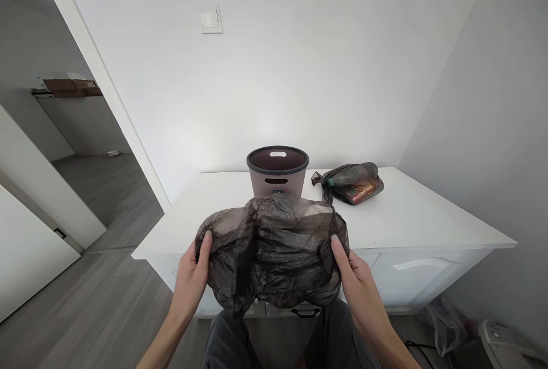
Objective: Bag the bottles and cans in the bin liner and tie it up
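A thin, dark, see-through garbage bag (291, 255) is stretched out between my two hands in front of the cabinet's edge. My left hand (194, 269) grips its left side, thumb on top and the other fingers hidden behind the plastic. On the opposite side, my right hand (353, 272) pinches the bag in the same way. Behind the bag stands a pinkish-brown trash can (257, 182) with a dark rim and handle slots, its lower part covered by the plastic. To its right lies a knotted dark bag (355, 181) with a bottle and wrappers inside.
The trash can and the knotted bag rest on a white cabinet top (411, 215) against the wall. A light switch (211, 19) is above. At left, a doorway shows cardboard boxes (71, 86). Clear plastic (445, 323) and a pale appliance (509, 343) sit at lower right.
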Motion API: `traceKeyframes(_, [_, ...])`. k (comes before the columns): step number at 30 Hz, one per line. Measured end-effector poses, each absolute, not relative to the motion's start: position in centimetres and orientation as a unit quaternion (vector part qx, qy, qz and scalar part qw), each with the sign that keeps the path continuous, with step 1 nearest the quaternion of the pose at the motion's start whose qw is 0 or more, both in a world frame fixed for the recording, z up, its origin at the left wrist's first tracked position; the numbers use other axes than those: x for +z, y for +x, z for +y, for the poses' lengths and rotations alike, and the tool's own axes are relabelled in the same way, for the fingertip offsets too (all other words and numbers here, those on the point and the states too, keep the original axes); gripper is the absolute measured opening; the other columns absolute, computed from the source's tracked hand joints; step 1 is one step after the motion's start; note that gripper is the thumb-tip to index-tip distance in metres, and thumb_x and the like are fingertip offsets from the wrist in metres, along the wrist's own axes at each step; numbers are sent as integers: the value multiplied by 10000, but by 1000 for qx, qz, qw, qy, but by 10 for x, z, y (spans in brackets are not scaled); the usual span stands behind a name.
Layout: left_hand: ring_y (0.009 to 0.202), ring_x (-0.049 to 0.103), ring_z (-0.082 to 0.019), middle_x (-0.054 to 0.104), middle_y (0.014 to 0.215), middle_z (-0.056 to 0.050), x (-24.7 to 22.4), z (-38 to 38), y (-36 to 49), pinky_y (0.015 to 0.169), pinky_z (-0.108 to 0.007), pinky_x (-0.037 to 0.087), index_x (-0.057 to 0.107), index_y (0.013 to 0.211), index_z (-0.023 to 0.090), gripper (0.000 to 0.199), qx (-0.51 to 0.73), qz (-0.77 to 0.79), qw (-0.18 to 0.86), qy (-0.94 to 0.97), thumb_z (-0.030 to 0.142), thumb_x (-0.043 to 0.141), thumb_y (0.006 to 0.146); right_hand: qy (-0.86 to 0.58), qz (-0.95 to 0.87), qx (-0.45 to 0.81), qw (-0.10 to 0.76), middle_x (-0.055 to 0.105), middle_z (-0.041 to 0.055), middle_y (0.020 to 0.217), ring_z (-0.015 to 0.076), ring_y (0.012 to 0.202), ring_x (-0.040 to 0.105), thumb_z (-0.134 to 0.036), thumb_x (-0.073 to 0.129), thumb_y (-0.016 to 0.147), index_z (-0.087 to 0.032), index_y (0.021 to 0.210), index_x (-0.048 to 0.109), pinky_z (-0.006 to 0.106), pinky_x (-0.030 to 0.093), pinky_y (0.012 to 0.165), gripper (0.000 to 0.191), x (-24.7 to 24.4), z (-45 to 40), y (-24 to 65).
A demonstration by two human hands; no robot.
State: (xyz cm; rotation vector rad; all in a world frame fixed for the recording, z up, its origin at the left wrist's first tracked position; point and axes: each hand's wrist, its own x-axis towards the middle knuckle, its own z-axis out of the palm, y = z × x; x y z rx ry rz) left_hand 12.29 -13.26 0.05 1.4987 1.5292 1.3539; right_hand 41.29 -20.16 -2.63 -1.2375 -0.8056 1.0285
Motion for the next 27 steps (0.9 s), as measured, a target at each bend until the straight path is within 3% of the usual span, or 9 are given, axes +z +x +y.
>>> traceKeyframes(7, [1036,695,-323,767,1080,-91,-6,-95,80,862,-387,573,719,1095,181,638,529,610,274,522,758,562,874,-532,-301,432,664,780,56,1157,295,1169,665,-711,621,884,-206,1251,733,369,548,990,635,-27,-196,428])
traceKeyframes(10, [947,692,-286,752,953,-56,-4,-87,64,776,-342,557,708,1045,202,604,493,637,220,550,756,510,906,-532,-270,420,684,768,58,1206,290,1184,668,-710,600,898,-207,1280,718,359,564,968,642,-28,-194,432])
traceKeyframes(13, [816,686,-262,725,850,-42,8,-81,55,683,-332,544,672,1125,209,614,433,657,205,582,748,454,928,-519,-244,434,695,775,54,1179,284,1129,696,-714,576,909,-227,1284,716,352,585,908,631,-30,-191,431])
traceKeyframes(15, [906,698,-293,733,992,-88,21,-82,56,729,-371,562,611,1267,195,632,421,664,139,602,710,492,921,-523,-255,442,683,792,53,1094,286,1072,709,-726,557,911,-230,1238,736,349,589,863,620,-34,-189,426])
traceKeyframes(17, [1112,657,-334,684,1202,-148,33,-92,64,886,-441,554,564,1330,179,588,456,636,4,622,607,553,928,-545,-287,439,654,795,57,973,288,995,709,-739,544,911,-223,1130,767,339,581,817,603,-38,-188,419])
traceKeyframes(20, [1163,628,-295,667,1185,-121,47,-123,88,1013,-450,506,624,1176,223,265,508,502,-128,689,369,581,960,-586,-351,435,587,749,51,800,270,841,674,-755,564,891,-225,886,761,319,555,743,565,-39,-192,401])
traceKeyframes(22, [1071,665,-253,691,1107,-80,53,-147,109,956,-394,541,644,1125,270,180,458,417,-65,783,271,592,953,-595,-389,435,553,709,44,734,259,802,645,-765,571,879,-237,780,719,309,537,722,557,-33,-196,384])
traceKeyframes(25, [1124,653,-277,675,1236,-91,59,-171,138,939,-382,567,594,1286,312,437,344,349,69,869,427,732,888,-584,-430,413,551,717,54,802,262,888,641,-774,541,894,-247,822,718,305,529,797,560,-19,-202,359])
traceKeyframes(27, [1100,648,-279,674,1235,-89,61,-176,151,923,-385,569,581,1270,315,523,316,328,93,885,501,797,831,-567,-469,386,556,732,73,871,264,924,644,-773,507,913,-246,880,733,321,530,861,574,-14,-204,350])
